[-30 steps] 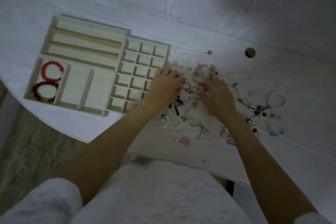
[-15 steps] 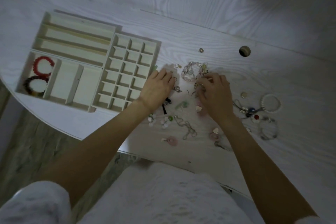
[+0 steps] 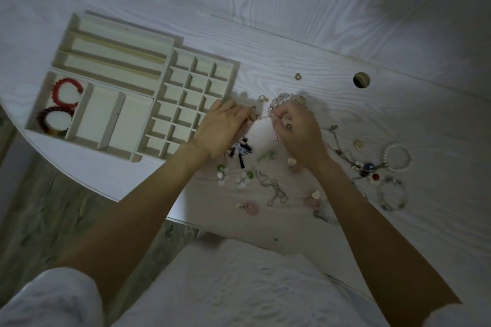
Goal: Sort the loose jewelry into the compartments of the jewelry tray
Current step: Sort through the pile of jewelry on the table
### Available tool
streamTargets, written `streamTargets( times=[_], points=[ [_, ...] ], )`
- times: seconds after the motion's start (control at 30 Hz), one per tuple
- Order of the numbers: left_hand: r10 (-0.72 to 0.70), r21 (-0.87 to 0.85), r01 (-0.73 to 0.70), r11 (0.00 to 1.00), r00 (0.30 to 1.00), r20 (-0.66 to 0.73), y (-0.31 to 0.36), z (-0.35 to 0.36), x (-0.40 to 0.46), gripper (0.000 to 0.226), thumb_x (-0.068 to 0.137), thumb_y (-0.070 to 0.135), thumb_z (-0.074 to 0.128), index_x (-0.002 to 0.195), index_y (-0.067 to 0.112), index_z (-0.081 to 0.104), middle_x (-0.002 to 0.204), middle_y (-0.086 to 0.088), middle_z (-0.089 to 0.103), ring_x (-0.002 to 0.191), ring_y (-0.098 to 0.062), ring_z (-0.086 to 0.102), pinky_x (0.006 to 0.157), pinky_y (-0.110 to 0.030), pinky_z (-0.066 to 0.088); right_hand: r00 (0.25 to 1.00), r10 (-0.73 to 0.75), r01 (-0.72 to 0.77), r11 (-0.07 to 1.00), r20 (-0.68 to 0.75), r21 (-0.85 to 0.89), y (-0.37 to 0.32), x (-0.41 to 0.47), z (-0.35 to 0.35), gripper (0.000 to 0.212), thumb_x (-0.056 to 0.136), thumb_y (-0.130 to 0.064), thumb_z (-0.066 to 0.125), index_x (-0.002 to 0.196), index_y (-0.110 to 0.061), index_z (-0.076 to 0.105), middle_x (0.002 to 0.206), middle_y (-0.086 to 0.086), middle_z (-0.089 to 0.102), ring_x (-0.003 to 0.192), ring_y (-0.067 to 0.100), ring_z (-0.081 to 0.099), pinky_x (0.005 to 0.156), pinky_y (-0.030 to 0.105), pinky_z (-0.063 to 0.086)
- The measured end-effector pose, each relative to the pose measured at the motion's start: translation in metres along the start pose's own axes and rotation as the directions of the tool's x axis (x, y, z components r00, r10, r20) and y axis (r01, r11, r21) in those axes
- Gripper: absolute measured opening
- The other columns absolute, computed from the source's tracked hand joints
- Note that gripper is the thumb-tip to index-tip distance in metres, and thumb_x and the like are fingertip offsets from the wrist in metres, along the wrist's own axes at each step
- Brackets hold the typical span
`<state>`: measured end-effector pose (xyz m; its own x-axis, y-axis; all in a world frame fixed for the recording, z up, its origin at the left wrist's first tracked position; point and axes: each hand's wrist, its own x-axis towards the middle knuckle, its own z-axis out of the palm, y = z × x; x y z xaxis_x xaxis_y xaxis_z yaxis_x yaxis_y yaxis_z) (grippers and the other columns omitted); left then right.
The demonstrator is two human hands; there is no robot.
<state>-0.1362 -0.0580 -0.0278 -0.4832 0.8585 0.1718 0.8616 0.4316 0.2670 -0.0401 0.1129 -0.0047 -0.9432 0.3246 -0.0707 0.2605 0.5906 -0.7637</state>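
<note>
Sorting barely begun

Bracelets, two of them, fill one far-left compartment of the tray; its other compartments look bare. Left hand and right hand pinch a small ring piece between them. Loose jewelry litters the worktop.

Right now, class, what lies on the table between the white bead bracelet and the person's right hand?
In the head view, a chain necklace and a small square charm lie between the white bead bracelet and the right hand.
</note>
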Motion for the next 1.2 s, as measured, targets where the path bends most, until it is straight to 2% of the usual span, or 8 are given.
streamTargets(
  times=[0.2,0.33,0.43,0.57,0.63,0.97,1.13,1.2],
  points=[
    [-0.141,-0.269,0.137,0.953,0.990,0.005,-0.020,-0.012,0.001,0.034,0.098,0.034,0.038,0.098,0.019,0.068,0.090,0.007,0.067,0.088,-0.014,0.047,0.074,-0.032,0.022,0.975,0.213,-0.215,0.803,0.069,0.556,-0.034,0.001,-0.053,0.011,0.091,0.000,0.054,0.082,-0.006,0.055,0.071,0.007,0.063,0.067,0.010,0.062,0.070,0.019,0.051],
    [-0.176,-0.359,0.176,0.916,0.984,0.032,-0.030,-0.016,0.000,0.034,0.096,0.034,0.043,0.098,0.014,0.071,0.089,0.003,0.068,0.087,-0.019,0.053,0.078,-0.037,0.034,0.981,0.192,-0.163,0.864,-0.013,0.476,-0.034,-0.005,-0.064,0.007,0.089,-0.011,0.062,0.083,-0.014,0.064,0.069,0.000,0.061,0.066,0.007,0.058,0.068,0.018,0.048],
    [-0.221,-0.446,0.208,0.870,0.975,0.024,-0.032,-0.028,-0.006,0.028,0.096,0.028,0.051,0.097,0.009,0.071,0.086,-0.002,0.068,0.081,-0.009,0.054,0.079,-0.023,0.038,0.971,0.232,-0.181,0.871,-0.059,0.457,-0.027,-0.010,-0.067,0.006,0.088,-0.014,0.064,0.085,-0.016,0.069,0.069,-0.002,0.066,0.066,0.005,0.061,0.066,0.015,0.048],
    [-0.466,-0.753,0.472,0.459,0.849,0.248,-0.025,-0.053,-0.024,0.012,0.092,0.021,0.063,0.089,0.013,0.071,0.085,-0.004,0.067,0.078,-0.011,0.061,0.072,-0.015,0.047,0.963,0.261,-0.214,0.892,-0.067,0.399,-0.013,-0.026,-0.069,0.007,0.089,-0.014,0.064,0.088,-0.017,0.070,0.071,-0.002,0.067,0.066,0.005,0.062,0.063,0.015,0.046],
    [-0.482,-0.785,0.491,0.379,0.828,0.286,-0.023,-0.060,-0.030,0.010,0.089,0.018,0.065,0.081,0.013,0.069,0.077,0.003,0.067,0.073,-0.007,0.061,0.069,-0.014,0.047,0.964,0.266,-0.233,0.892,-0.031,0.388,-0.004,-0.035,-0.066,0.010,0.089,-0.011,0.062,0.088,-0.018,0.070,0.070,-0.004,0.067,0.061,0.003,0.060,0.062,0.018,0.046],
    [-0.499,-0.806,0.568,0.163,0.753,0.429,-0.013,-0.068,-0.030,0.018,0.091,0.000,0.057,0.105,0.008,0.066,0.075,0.012,0.070,0.072,-0.001,0.064,0.073,-0.015,0.051,0.950,0.310,-0.284,0.897,-0.025,0.339,0.021,-0.059,-0.062,0.013,0.092,-0.007,0.057,0.094,-0.012,0.070,0.084,0.002,0.068,0.068,0.003,0.059,0.064,0.020,0.050],
    [-0.452,-0.816,0.549,0.181,0.783,0.427,0.018,-0.069,-0.015,0.022,0.093,-0.001,0.054,0.107,0.010,0.065,0.089,0.004,0.071,0.075,-0.007,0.068,0.075,-0.020,0.053,0.951,0.303,-0.280,0.929,-0.066,0.241,0.037,-0.076,-0.075,0.015,0.090,-0.006,0.059,0.088,-0.018,0.068,0.086,0.002,0.068,0.077,0.011,0.062,0.071,0.025,0.051],
    [-0.414,-0.814,0.530,0.236,0.813,0.409,0.032,-0.067,-0.006,0.019,0.093,-0.001,0.056,0.108,0.007,0.065,0.090,0.003,0.071,0.072,-0.009,0.068,0.070,-0.020,0.053,0.961,0.272,-0.259,0.945,-0.039,0.200,0.036,-0.080,-0.075,0.018,0.089,-0.005,0.059,0.084,-0.020,0.067,0.081,-0.010,0.065,0.075,-0.003,0.060,0.071,0.017,0.047]
  ],
)
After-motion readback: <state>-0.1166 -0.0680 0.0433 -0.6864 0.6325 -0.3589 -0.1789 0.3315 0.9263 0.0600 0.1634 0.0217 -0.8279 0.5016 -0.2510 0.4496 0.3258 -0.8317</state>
